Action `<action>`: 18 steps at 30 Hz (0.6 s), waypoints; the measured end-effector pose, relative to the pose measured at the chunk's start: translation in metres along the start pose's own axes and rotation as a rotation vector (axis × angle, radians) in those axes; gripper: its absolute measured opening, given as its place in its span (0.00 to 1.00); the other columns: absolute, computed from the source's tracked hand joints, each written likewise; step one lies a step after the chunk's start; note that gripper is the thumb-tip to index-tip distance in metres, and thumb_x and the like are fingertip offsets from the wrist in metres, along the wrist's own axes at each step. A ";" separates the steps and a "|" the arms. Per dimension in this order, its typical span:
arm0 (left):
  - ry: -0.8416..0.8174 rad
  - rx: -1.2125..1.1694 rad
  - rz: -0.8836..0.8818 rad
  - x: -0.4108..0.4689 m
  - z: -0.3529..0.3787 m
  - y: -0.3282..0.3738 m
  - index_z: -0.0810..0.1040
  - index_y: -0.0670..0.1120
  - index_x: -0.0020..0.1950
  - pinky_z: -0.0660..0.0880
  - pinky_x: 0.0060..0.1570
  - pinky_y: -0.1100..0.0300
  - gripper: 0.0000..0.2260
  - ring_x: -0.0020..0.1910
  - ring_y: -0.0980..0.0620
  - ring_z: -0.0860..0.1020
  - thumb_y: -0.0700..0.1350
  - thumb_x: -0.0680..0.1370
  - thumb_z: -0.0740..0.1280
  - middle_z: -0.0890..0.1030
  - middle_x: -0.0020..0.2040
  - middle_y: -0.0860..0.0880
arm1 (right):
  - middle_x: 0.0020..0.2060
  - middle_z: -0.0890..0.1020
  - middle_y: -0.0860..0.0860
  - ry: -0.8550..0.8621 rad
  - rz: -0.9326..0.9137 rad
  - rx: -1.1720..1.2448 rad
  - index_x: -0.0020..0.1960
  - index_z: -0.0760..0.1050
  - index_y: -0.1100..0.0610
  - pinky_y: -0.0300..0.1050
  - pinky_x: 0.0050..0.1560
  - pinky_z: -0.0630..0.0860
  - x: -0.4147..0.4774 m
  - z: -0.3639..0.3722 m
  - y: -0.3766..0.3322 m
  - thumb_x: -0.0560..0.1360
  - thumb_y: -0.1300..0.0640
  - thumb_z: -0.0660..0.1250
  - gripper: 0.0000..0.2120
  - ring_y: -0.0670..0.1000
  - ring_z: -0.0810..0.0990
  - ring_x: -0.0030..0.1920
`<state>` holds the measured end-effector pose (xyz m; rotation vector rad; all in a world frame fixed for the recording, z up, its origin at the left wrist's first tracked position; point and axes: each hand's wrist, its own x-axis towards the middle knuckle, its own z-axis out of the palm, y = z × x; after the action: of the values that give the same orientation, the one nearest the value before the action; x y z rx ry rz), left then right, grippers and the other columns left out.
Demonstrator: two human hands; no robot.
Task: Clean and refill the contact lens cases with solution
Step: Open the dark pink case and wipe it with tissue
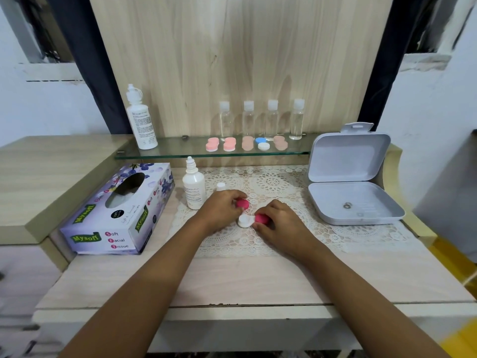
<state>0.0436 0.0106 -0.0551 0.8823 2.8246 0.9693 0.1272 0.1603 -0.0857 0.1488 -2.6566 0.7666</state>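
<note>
A white contact lens case (244, 220) lies on the lace mat (284, 187) in the middle of the table. My left hand (222, 206) pinches a loose pink cap (243, 204) just above the case's open left well. My right hand (277, 223) grips the other pink cap (262, 218), which sits on the case's right side. A small white solution bottle (194, 186) stands uncapped right behind my left hand, with its small white cap (221, 186) beside it.
A tissue box (121, 210) lies at the left. An open grey box (353, 182) stands at the right. The glass shelf (180, 151) behind carries a large white bottle (140, 120), several clear bottles (260, 120) and several closed lens cases (246, 144).
</note>
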 end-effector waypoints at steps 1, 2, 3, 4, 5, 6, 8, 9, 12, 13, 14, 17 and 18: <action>0.000 -0.004 0.003 -0.001 0.000 -0.001 0.74 0.48 0.66 0.68 0.51 0.66 0.17 0.58 0.54 0.75 0.42 0.77 0.65 0.77 0.63 0.48 | 0.44 0.72 0.47 0.002 0.002 0.005 0.53 0.78 0.56 0.39 0.48 0.66 0.000 0.000 0.000 0.74 0.52 0.67 0.11 0.48 0.71 0.48; -0.001 -0.009 0.005 -0.002 0.000 -0.002 0.72 0.49 0.67 0.68 0.52 0.66 0.18 0.60 0.53 0.74 0.41 0.77 0.64 0.76 0.64 0.48 | 0.44 0.72 0.47 0.004 0.007 0.014 0.52 0.78 0.56 0.39 0.48 0.67 0.000 0.000 0.000 0.74 0.52 0.67 0.10 0.48 0.71 0.48; 0.004 -0.017 0.008 -0.004 -0.001 -0.002 0.71 0.49 0.68 0.67 0.53 0.66 0.19 0.62 0.52 0.73 0.40 0.78 0.63 0.75 0.66 0.48 | 0.44 0.72 0.47 0.005 0.010 0.020 0.52 0.78 0.56 0.39 0.49 0.67 0.000 0.000 0.000 0.74 0.52 0.67 0.10 0.48 0.71 0.48; 0.017 -0.027 0.009 -0.006 -0.002 -0.003 0.70 0.48 0.69 0.67 0.54 0.66 0.19 0.63 0.52 0.73 0.39 0.78 0.62 0.73 0.67 0.47 | 0.44 0.72 0.47 0.005 0.012 0.023 0.52 0.78 0.56 0.39 0.49 0.66 0.000 0.000 0.000 0.74 0.52 0.67 0.10 0.48 0.71 0.48; 0.040 -0.035 0.013 -0.009 -0.002 -0.003 0.70 0.48 0.69 0.66 0.56 0.65 0.19 0.64 0.51 0.72 0.38 0.78 0.61 0.73 0.67 0.47 | 0.44 0.72 0.47 0.004 0.013 0.021 0.52 0.78 0.55 0.39 0.49 0.66 -0.001 0.000 0.000 0.74 0.52 0.67 0.10 0.48 0.71 0.48; 0.068 -0.038 0.023 -0.013 -0.003 -0.003 0.70 0.47 0.69 0.66 0.57 0.65 0.19 0.64 0.51 0.72 0.39 0.78 0.61 0.73 0.67 0.47 | 0.44 0.72 0.47 0.004 0.015 0.020 0.52 0.78 0.55 0.38 0.48 0.66 -0.001 0.000 0.000 0.74 0.52 0.67 0.10 0.48 0.71 0.48; 0.112 -0.047 0.053 -0.020 -0.002 -0.004 0.73 0.47 0.67 0.66 0.59 0.64 0.17 0.62 0.52 0.72 0.40 0.79 0.61 0.74 0.65 0.48 | 0.44 0.72 0.47 0.008 0.015 0.022 0.52 0.78 0.55 0.38 0.48 0.65 -0.001 0.001 0.000 0.73 0.52 0.67 0.10 0.48 0.71 0.48; 0.123 -0.058 0.066 -0.025 -0.001 -0.004 0.74 0.48 0.65 0.66 0.58 0.65 0.15 0.61 0.53 0.72 0.42 0.79 0.62 0.75 0.63 0.49 | 0.44 0.72 0.47 0.010 0.015 0.025 0.52 0.78 0.55 0.38 0.48 0.66 -0.001 0.000 0.000 0.73 0.52 0.67 0.10 0.48 0.71 0.48; 0.093 -0.082 0.083 -0.035 0.001 -0.004 0.77 0.48 0.62 0.66 0.55 0.67 0.13 0.55 0.59 0.73 0.48 0.77 0.65 0.76 0.58 0.52 | 0.44 0.72 0.47 0.013 0.015 0.036 0.52 0.78 0.55 0.38 0.49 0.66 -0.001 0.000 0.000 0.73 0.52 0.68 0.10 0.48 0.72 0.48; 0.074 -0.064 0.087 -0.037 0.003 -0.004 0.77 0.48 0.62 0.67 0.54 0.67 0.16 0.54 0.59 0.73 0.50 0.76 0.67 0.76 0.57 0.52 | 0.44 0.72 0.47 0.012 0.018 0.039 0.53 0.78 0.55 0.38 0.49 0.66 -0.001 0.000 -0.001 0.73 0.52 0.68 0.11 0.48 0.72 0.49; 0.057 -0.043 0.087 -0.037 0.005 -0.006 0.76 0.48 0.63 0.67 0.54 0.66 0.18 0.54 0.59 0.73 0.52 0.75 0.68 0.76 0.56 0.51 | 0.45 0.72 0.47 0.010 0.024 0.041 0.54 0.77 0.55 0.38 0.49 0.66 -0.001 -0.001 -0.001 0.73 0.52 0.68 0.12 0.48 0.71 0.50; 0.071 -0.025 0.084 -0.038 0.011 -0.007 0.79 0.48 0.59 0.69 0.55 0.62 0.18 0.54 0.55 0.73 0.54 0.73 0.70 0.76 0.53 0.50 | 0.46 0.72 0.46 0.007 0.049 0.057 0.59 0.75 0.56 0.36 0.50 0.64 -0.001 -0.002 -0.001 0.72 0.51 0.69 0.17 0.47 0.70 0.51; 0.085 -0.021 0.094 -0.038 0.013 -0.008 0.80 0.48 0.57 0.70 0.56 0.59 0.16 0.54 0.54 0.74 0.54 0.73 0.70 0.76 0.53 0.50 | 0.46 0.72 0.46 0.008 0.058 0.066 0.59 0.75 0.56 0.36 0.49 0.64 -0.001 -0.002 -0.001 0.72 0.51 0.70 0.17 0.46 0.70 0.50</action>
<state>0.0743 -0.0071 -0.0760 1.0032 2.8603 1.0697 0.1288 0.1610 -0.0836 0.0858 -2.6399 0.8725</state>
